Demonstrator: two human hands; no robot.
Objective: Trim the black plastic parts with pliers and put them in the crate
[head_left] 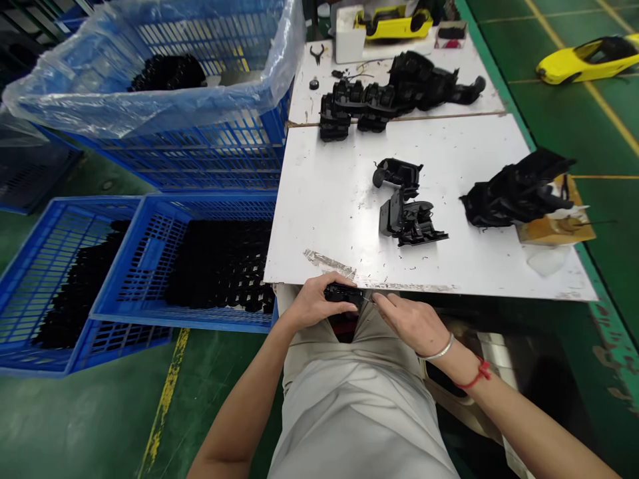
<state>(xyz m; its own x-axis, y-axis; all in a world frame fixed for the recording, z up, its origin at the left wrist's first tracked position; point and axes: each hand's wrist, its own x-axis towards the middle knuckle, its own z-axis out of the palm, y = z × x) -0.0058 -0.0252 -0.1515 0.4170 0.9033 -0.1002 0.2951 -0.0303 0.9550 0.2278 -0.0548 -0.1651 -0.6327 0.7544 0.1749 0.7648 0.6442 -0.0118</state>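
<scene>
At the table's front edge, over my lap, my left hand (319, 301) is closed around a small black plastic part (344, 294). Just to the right of it, my right hand (412, 322) is closed on a thin metal-tipped tool (368, 301), its tip at the part's right end. The tool's handle is hidden in my fingers, so its kind does not show. Beyond my hands, two black plastic assemblies, a nearer one (414, 221) and a farther one (398, 174), lie on the white table (329, 206). Small black scraps are scattered around them.
Blue crates (184, 318) of black parts stand on the left, below a larger plastic-lined crate (200, 146). More black parts (364, 100) lie at the back, near pliers (317, 54) and a yellow toy car body (399, 25). A black stack (514, 189) leans by a cardboard box (564, 226).
</scene>
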